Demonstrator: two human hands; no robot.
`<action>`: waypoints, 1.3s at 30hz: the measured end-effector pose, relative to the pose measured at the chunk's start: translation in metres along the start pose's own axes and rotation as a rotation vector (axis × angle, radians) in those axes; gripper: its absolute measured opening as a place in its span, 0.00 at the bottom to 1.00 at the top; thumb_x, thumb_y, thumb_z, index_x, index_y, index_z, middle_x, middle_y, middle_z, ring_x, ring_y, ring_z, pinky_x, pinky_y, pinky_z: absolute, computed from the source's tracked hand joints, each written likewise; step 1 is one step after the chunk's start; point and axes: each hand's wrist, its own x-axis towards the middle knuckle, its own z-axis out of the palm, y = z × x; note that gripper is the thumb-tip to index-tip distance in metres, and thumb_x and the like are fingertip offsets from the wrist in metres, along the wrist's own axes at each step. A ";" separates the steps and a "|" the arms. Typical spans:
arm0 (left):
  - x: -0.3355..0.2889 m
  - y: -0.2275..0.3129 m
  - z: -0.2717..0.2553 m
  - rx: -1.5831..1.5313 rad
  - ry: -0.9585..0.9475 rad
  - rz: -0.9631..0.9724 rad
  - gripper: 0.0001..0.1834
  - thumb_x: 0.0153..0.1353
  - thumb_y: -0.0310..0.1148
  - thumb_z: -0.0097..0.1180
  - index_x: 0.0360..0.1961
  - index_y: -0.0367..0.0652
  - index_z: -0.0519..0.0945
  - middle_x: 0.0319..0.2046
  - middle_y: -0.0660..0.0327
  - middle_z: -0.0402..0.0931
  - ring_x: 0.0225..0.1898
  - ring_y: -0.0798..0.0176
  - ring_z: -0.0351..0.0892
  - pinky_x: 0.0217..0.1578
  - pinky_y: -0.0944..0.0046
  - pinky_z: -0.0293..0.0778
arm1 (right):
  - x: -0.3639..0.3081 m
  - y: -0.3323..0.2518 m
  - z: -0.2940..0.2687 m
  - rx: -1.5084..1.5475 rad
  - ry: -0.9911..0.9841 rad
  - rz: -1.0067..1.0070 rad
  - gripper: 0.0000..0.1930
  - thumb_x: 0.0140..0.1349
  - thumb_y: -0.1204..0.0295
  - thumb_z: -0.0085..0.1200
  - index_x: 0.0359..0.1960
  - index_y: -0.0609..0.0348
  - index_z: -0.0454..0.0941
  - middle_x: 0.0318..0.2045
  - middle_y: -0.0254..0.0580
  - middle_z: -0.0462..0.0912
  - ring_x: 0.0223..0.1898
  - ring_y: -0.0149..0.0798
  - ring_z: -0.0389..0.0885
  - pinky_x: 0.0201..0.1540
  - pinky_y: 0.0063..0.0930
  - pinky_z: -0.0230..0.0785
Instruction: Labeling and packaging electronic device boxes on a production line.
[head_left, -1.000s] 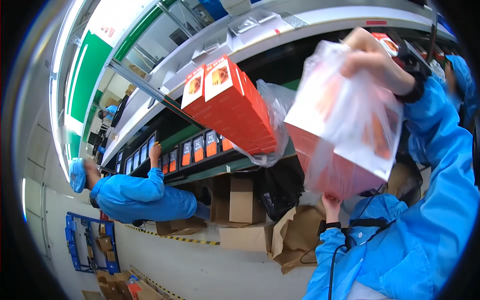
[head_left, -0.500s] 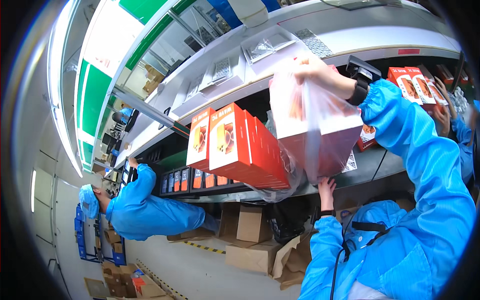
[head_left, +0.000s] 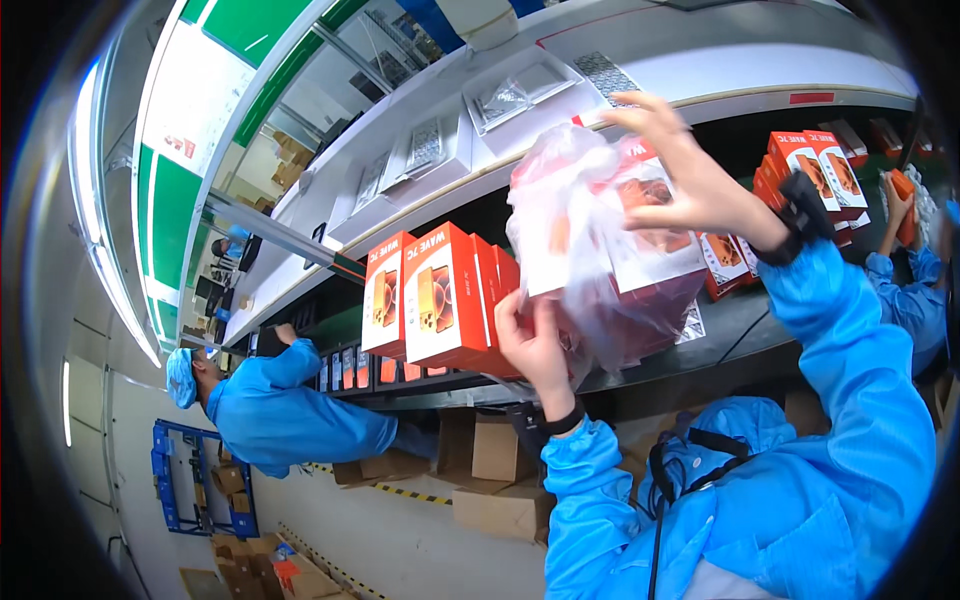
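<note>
By the belt's [head_left: 728, 348] near edge, the bagged boxes [head_left: 625, 295] look stiff and heavyish, their film slippery; best held underneath. The right hand [head_left: 690, 180] spreads open fingers; whether the left hand [head_left: 535, 345] grips, I can't tell.

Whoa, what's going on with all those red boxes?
A person in blue sleeves is handling a see-through bag with red and white boxes inside. The right hand is spread open at its right side. The left hand is at its left side, its grip hard to make out. More boxes stand just left of the bag. Farther left is a co-worker in blue.
</note>
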 end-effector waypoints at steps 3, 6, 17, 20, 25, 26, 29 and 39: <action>0.004 0.012 -0.011 0.403 0.225 0.285 0.05 0.59 0.24 0.51 0.35 0.33 0.76 0.29 0.62 0.71 0.30 0.66 0.71 0.35 0.71 0.67 | -0.056 -0.014 0.005 0.137 0.046 0.132 0.48 0.37 0.60 0.69 0.59 0.62 0.53 0.59 0.55 0.56 0.62 0.55 0.54 0.63 0.40 0.49; -0.002 0.026 -0.015 0.611 0.202 0.152 0.06 0.59 0.23 0.49 0.35 0.33 0.77 0.30 0.59 0.73 0.31 0.62 0.73 0.35 0.69 0.69 | -0.094 -0.016 0.022 0.171 0.104 0.313 0.37 0.39 0.65 0.69 0.51 0.59 0.61 0.56 0.50 0.59 0.58 0.48 0.62 0.57 0.37 0.58; 0.032 0.022 0.017 -0.514 -0.007 -0.249 0.24 0.65 0.34 0.43 0.60 0.34 0.59 0.57 0.51 0.60 0.58 0.60 0.61 0.58 0.61 0.57 | -0.118 0.094 0.024 0.824 0.478 0.482 0.09 0.63 0.76 0.44 0.43 0.62 0.71 0.35 0.32 0.75 0.37 0.23 0.73 0.40 0.17 0.66; 0.051 0.008 0.027 -0.584 -0.162 -0.213 0.29 0.67 0.40 0.39 0.65 0.39 0.51 0.63 0.48 0.52 0.64 0.54 0.54 0.62 0.59 0.52 | -0.091 0.128 0.038 0.926 0.538 0.494 0.10 0.64 0.75 0.43 0.46 0.62 0.70 0.35 0.30 0.75 0.37 0.22 0.72 0.39 0.16 0.65; 0.075 -0.007 0.050 -0.608 -0.344 -0.354 0.32 0.69 0.45 0.32 0.67 0.42 0.40 0.65 0.46 0.45 0.66 0.54 0.49 0.62 0.60 0.51 | -0.047 0.198 0.059 0.845 0.385 0.534 0.11 0.65 0.73 0.43 0.47 0.62 0.71 0.35 0.31 0.75 0.35 0.20 0.71 0.37 0.14 0.65; 0.078 -0.005 0.053 -0.626 -0.338 -0.361 0.31 0.69 0.44 0.33 0.67 0.42 0.43 0.65 0.46 0.47 0.66 0.54 0.49 0.61 0.59 0.53 | -0.032 0.197 0.067 0.787 0.394 0.580 0.11 0.64 0.72 0.44 0.44 0.64 0.72 0.33 0.30 0.76 0.33 0.21 0.72 0.35 0.16 0.65; 0.082 0.008 0.062 -0.527 -0.339 -0.437 0.30 0.66 0.40 0.39 0.65 0.41 0.50 0.63 0.47 0.52 0.64 0.53 0.52 0.60 0.56 0.56 | -0.016 0.214 0.091 0.700 0.260 0.785 0.10 0.62 0.71 0.47 0.40 0.64 0.74 0.30 0.30 0.76 0.30 0.23 0.72 0.33 0.18 0.66; -0.008 -0.039 0.084 -0.042 -0.364 -0.487 0.27 0.63 0.38 0.44 0.61 0.40 0.59 0.59 0.48 0.59 0.60 0.51 0.57 0.58 0.53 0.58 | -0.224 0.351 0.260 0.243 -0.453 0.665 0.06 0.56 0.73 0.47 0.30 0.60 0.75 0.27 0.42 0.77 0.30 0.35 0.75 0.33 0.31 0.67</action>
